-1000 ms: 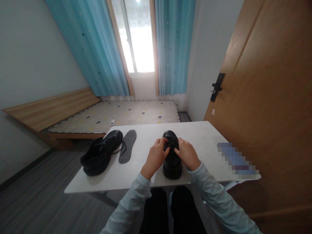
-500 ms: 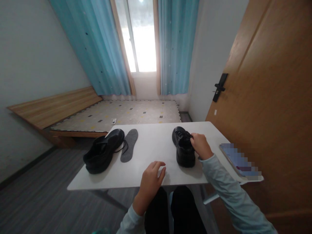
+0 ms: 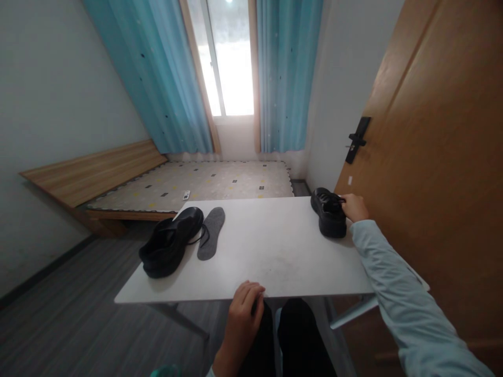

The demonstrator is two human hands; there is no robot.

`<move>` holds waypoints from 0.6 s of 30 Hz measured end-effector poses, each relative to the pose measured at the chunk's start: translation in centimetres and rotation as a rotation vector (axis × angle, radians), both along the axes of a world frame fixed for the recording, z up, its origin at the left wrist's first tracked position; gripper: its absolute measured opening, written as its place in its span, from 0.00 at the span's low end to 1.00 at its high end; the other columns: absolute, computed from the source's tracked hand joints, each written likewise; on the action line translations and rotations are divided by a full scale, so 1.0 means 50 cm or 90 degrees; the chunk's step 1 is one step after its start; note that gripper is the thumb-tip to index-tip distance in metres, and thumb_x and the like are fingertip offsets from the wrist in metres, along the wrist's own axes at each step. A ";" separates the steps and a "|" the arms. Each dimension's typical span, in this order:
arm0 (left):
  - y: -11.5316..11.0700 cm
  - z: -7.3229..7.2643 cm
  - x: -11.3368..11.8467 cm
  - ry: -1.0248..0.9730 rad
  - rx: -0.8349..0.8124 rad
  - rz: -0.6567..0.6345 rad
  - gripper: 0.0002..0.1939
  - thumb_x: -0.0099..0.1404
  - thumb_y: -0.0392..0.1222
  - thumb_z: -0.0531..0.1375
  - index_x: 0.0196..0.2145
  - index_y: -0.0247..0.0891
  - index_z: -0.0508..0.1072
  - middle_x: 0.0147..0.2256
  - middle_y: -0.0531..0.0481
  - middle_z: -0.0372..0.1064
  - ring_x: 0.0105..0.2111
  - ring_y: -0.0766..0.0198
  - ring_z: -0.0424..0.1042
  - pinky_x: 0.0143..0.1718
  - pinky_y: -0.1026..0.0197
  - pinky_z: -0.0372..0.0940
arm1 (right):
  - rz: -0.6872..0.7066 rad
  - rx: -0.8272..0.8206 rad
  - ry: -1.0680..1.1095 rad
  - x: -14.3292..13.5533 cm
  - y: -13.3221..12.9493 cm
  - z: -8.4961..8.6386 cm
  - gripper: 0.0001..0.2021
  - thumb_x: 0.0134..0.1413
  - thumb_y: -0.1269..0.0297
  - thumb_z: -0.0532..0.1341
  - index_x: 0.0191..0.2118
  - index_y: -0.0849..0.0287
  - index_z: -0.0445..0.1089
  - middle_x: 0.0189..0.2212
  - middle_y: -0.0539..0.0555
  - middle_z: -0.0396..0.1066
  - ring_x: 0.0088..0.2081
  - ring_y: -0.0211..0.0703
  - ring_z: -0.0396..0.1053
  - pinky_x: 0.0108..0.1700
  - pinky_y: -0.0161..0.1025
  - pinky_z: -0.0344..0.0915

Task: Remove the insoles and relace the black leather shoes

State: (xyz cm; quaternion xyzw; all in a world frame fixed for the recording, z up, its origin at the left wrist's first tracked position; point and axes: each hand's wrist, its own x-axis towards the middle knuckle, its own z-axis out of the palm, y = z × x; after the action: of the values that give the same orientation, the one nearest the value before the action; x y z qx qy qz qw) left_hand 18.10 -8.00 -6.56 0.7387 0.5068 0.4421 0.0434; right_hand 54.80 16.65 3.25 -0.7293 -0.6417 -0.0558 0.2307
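Observation:
At the far right of the white table (image 3: 271, 246), my right hand (image 3: 356, 208) is closed on the side of a black lace-up shoe (image 3: 332, 217), near its laces and opening. That shoe's toe points away from me. My left hand (image 3: 244, 317) rests at the table's near edge, loosely curled, with a gap between thumb and fingers and nothing in it. On the left part of the table sits a second black shoe (image 3: 167, 248), its lace trailing to the right. A grey insole (image 3: 212, 233) lies flat beside it, the lace end overlapping its edge.
Behind the table is a bed (image 3: 220, 180) with a small white remote (image 3: 186, 195) on it. A wooden door (image 3: 440, 157) stands close on the right. My right sleeve (image 3: 396, 283) covers much of the table's right end. Blue curtains (image 3: 288, 78) flank the window.
My right hand has moved the shoe right and away from me, to the far right corner. My left hand has drawn back towards the near edge. The tablet-like item is now hidden behind my right arm.

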 end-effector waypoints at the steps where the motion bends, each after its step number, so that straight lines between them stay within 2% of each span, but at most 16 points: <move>1: 0.000 0.002 -0.001 0.001 -0.001 0.002 0.11 0.64 0.32 0.53 0.40 0.44 0.69 0.37 0.49 0.73 0.43 0.59 0.73 0.49 0.51 0.69 | -0.007 -0.015 -0.004 0.009 0.005 -0.004 0.18 0.50 0.75 0.54 0.44 0.62 0.77 0.37 0.65 0.77 0.42 0.50 0.74 0.45 0.39 0.64; 6: 0.013 0.022 -0.016 0.015 0.012 0.014 0.10 0.64 0.32 0.52 0.39 0.43 0.70 0.36 0.48 0.72 0.39 0.60 0.73 0.42 0.56 0.70 | -0.001 -0.030 -0.018 0.029 0.011 -0.012 0.17 0.53 0.73 0.55 0.46 0.63 0.76 0.40 0.65 0.76 0.44 0.50 0.73 0.45 0.38 0.64; 10: 0.036 0.051 -0.058 0.051 0.057 0.075 0.08 0.65 0.34 0.53 0.39 0.41 0.70 0.35 0.48 0.72 0.39 0.60 0.71 0.44 0.56 0.67 | -0.004 -0.035 -0.024 0.031 0.006 -0.011 0.18 0.52 0.75 0.55 0.46 0.64 0.76 0.41 0.66 0.76 0.45 0.51 0.73 0.45 0.38 0.64; 14: 0.066 0.090 -0.139 0.116 0.071 0.240 0.08 0.65 0.39 0.53 0.39 0.38 0.71 0.37 0.45 0.72 0.42 0.56 0.69 0.47 0.53 0.62 | -0.003 -0.042 -0.015 0.032 0.002 -0.016 0.18 0.52 0.76 0.54 0.46 0.65 0.75 0.42 0.66 0.75 0.46 0.52 0.73 0.45 0.39 0.64; 18: 0.085 0.129 -0.223 0.225 0.035 0.419 0.13 0.66 0.42 0.51 0.42 0.36 0.71 0.43 0.42 0.70 0.47 0.51 0.65 0.49 0.50 0.57 | 0.016 -0.034 0.006 0.032 0.003 -0.020 0.17 0.54 0.73 0.55 0.47 0.65 0.75 0.42 0.66 0.75 0.46 0.52 0.72 0.46 0.38 0.64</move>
State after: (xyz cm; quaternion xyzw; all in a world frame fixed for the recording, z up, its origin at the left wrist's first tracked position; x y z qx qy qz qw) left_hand 6.92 -3.73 -0.11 0.6022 0.7048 0.3115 -0.2087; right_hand 56.41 16.78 2.22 -0.7272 -0.6512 -0.0323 0.2148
